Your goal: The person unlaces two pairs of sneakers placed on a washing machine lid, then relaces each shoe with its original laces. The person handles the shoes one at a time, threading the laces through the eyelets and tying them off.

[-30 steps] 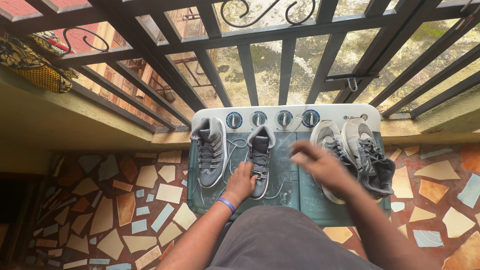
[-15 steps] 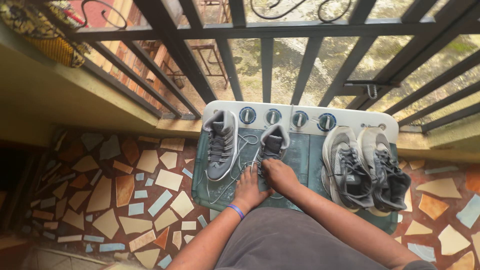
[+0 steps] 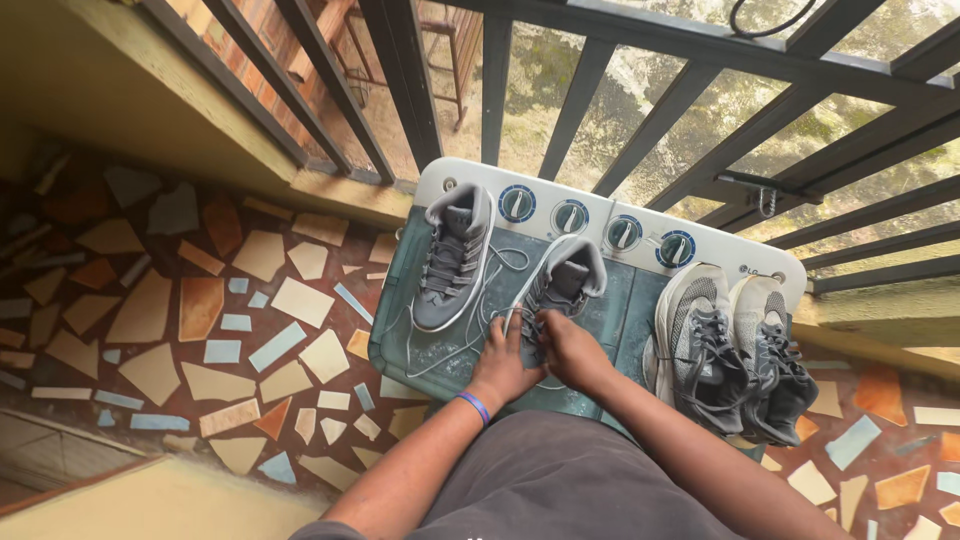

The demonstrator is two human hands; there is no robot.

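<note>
A twin-tub washing machine (image 3: pixel 440 370) with a teal lid and a white dial panel along its far edge stands on a floor (image 3: pixel 200 330) of broken-tile mosaic, against a dark metal railing (image 3: pixel 640 130). Four grey shoes lie on the lid. The left hand (image 3: pixel 500 365) and right hand (image 3: pixel 565 350) meet at the near end of the middle high-top shoe (image 3: pixel 560 290), each grip pinching its white laces (image 3: pixel 520 290). Another high-top (image 3: pixel 452 258) lies at the lid's left edge, and a pair of running shoes (image 3: pixel 735 350) at the right edge. The hands cover the shoe's toe, and the fingertips are hard to make out.
</note>
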